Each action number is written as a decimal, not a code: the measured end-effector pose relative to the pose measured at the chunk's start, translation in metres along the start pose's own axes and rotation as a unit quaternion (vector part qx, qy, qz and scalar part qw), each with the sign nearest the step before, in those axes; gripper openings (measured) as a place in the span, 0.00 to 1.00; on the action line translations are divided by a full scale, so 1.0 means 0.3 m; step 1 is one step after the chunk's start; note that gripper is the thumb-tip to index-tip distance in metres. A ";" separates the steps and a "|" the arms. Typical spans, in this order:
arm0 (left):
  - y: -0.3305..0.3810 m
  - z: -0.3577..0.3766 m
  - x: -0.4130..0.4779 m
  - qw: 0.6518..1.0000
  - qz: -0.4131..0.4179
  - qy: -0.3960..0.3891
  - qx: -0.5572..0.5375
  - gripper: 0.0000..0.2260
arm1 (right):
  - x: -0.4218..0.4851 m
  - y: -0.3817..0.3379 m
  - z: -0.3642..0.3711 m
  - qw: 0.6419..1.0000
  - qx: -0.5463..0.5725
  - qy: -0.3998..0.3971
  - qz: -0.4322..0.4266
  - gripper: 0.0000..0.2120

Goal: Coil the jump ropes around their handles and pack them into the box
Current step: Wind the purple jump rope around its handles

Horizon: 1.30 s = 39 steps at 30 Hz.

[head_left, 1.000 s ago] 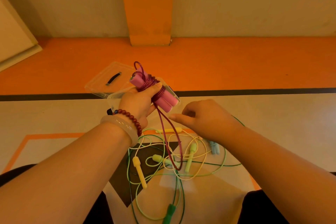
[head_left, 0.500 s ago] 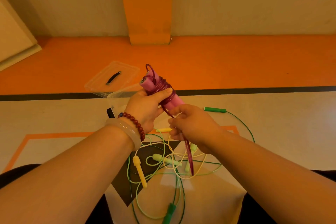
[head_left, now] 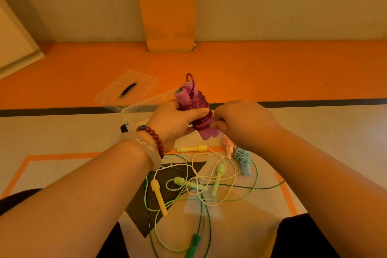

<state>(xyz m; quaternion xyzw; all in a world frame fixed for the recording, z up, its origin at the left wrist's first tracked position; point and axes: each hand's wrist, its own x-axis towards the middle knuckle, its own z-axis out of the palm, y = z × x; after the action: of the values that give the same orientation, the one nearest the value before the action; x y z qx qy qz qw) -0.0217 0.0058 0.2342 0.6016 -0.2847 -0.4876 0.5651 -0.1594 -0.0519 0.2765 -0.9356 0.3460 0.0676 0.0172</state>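
Observation:
My left hand [head_left: 174,118] grips the pink jump rope [head_left: 194,107]: two pink foam handles held side by side, with the purple cord wound many times round them. My right hand [head_left: 240,121] pinches the cord at the lower right of the bundle. Behind the hands stands the clear plastic box [head_left: 134,114], largely hidden by them. On the floor below lie tangled loose ropes: a yellow handle [head_left: 159,198], pale green handles [head_left: 216,177], and a dark green handle [head_left: 193,244].
The clear box lid [head_left: 127,90] with a black handle lies on the orange floor behind the box. Two coiled ropes, a light pink one [head_left: 227,145] and a light blue one [head_left: 244,160], lie under my right wrist. An orange pillar [head_left: 169,16] stands against the wall.
The loose purple cord that hung down has been wound onto the pink handles. My right hand rose from the floor tangle up to the bundle's lower end.

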 end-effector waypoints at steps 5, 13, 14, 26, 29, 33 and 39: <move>0.000 0.001 -0.006 0.999 -0.033 -0.039 0.013 0.07 | -0.002 0.018 -0.006 0.995 -0.084 0.010 -0.047 0.13; -0.004 -0.002 -0.008 0.999 -0.045 -0.026 -0.001 0.09 | 0.009 0.030 0.012 0.997 0.011 0.043 -0.060 0.13; 0.000 -0.002 -0.007 0.998 -0.048 -0.030 -0.002 0.08 | 0.009 0.046 0.011 0.997 0.028 0.040 -0.057 0.12; 0.044 -0.009 -0.022 0.988 -0.110 -0.112 -0.001 0.05 | 0.001 0.111 0.006 0.982 0.178 -0.004 -0.069 0.07; 0.051 -0.018 -0.034 0.984 -0.118 -0.130 0.000 0.06 | -0.013 0.106 0.001 0.970 0.230 0.003 -0.080 0.07; 0.046 -0.005 -0.048 0.978 -0.135 -0.116 -0.107 0.11 | -0.028 0.074 0.004 0.952 0.292 0.051 -0.072 0.06; -0.012 0.033 -0.041 0.992 -0.033 0.057 -0.110 0.19 | -0.024 -0.055 0.034 0.971 0.185 0.108 -0.106 0.09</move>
<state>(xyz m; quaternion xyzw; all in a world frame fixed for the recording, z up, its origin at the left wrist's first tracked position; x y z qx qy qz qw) -0.0359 0.0134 0.2352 0.5714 -0.1767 -0.4997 0.6266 -0.1554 -0.0338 0.2671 -0.9493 0.2512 -0.1011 0.1597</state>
